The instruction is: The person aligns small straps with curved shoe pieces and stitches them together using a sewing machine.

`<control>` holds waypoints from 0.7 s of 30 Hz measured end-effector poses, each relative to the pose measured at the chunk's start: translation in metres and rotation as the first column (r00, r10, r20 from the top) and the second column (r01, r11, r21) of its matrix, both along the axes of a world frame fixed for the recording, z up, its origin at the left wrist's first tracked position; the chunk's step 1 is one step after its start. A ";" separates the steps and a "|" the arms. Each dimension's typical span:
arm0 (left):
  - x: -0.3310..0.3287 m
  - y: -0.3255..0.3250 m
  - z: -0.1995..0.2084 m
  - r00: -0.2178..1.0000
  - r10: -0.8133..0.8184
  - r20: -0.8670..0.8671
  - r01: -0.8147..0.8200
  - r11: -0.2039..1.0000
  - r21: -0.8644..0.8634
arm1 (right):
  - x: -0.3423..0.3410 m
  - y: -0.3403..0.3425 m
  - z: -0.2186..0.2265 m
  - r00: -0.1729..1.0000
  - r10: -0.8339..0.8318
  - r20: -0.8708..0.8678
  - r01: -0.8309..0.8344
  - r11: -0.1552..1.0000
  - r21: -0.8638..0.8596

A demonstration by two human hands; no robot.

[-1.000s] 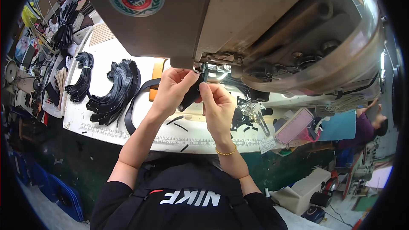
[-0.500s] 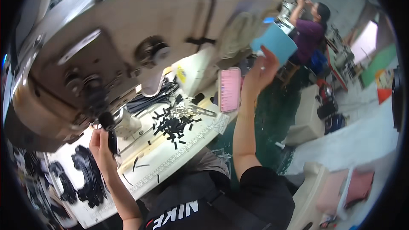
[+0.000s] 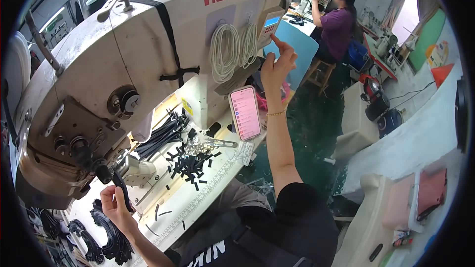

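My right hand (image 3: 280,64) is raised at the side of a large white sewing machine (image 3: 148,44). Its index finger reaches up to the buttons on a small control panel (image 3: 271,22) with a lit blue screen; the hand holds nothing. Below the black knob of the machine head, my left hand (image 3: 115,207) has its thumb and fingers closed at a curved black strip (image 3: 122,190). Short black pieces (image 3: 190,165) lie in a pile on the white machine table (image 3: 198,195), beside small metal parts. A phone (image 3: 245,113) with a pink screen stands near my right forearm.
Bundles of long black strips (image 3: 111,235) lie at the left, with more strips (image 3: 161,136) behind the pile. Coils of pale cord (image 3: 225,52) hang on the machine. Beyond are a blue panel (image 3: 294,52), a wooden stool (image 3: 316,76) and a person in purple (image 3: 338,24) at another machine.
My right index finger has reached the control panel. The view has shifted, showing more of the machine's top. My left hand stays by the machine head with the black strip.
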State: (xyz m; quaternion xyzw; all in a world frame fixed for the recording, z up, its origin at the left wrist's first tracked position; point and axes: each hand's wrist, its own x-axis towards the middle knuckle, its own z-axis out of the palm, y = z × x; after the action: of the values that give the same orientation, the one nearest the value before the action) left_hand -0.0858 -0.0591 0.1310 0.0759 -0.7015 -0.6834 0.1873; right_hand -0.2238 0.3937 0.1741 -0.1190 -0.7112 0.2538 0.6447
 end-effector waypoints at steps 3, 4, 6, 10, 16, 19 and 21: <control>0.001 0.006 -0.002 0.993 0.049 -0.105 -0.056 0.996 -0.073 | 0.001 0.005 0.002 0.999 -0.017 0.034 0.016 0.999 0.039; 0.003 0.006 -0.002 0.994 0.055 -0.096 -0.062 0.995 -0.074 | 0.003 0.006 0.004 0.998 -0.004 0.057 0.002 0.999 0.048; 0.006 0.007 0.001 0.995 0.017 -0.098 -0.033 0.985 -0.170 | 0.009 0.003 0.009 0.997 0.024 0.075 -0.027 0.999 0.035; 0.002 0.010 -0.001 0.987 0.132 -0.094 -0.156 0.925 -0.346 | 0.005 0.002 -0.006 0.976 0.160 -0.148 -0.156 0.987 0.042; 0.004 0.024 0.013 0.923 0.169 -0.347 -0.350 0.743 -0.571 | 0.063 -0.050 -0.011 0.962 0.104 -0.254 -0.116 0.993 -0.034; 0.005 0.019 0.011 0.901 0.155 -0.406 -0.398 0.671 -0.625 | 0.078 -0.065 -0.025 0.957 0.131 -0.260 -0.163 0.981 -0.108; 0.004 0.019 0.010 0.896 0.139 -0.421 -0.400 0.663 -0.632 | 0.090 -0.082 -0.038 0.913 0.267 -0.309 -0.335 0.923 -0.191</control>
State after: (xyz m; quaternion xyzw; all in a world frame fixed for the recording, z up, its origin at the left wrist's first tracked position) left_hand -0.0817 -0.0401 0.1406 -0.0148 -0.8458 -0.3291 0.4197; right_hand -0.1340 0.3122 0.1361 -0.0475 -0.5878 0.4488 0.6715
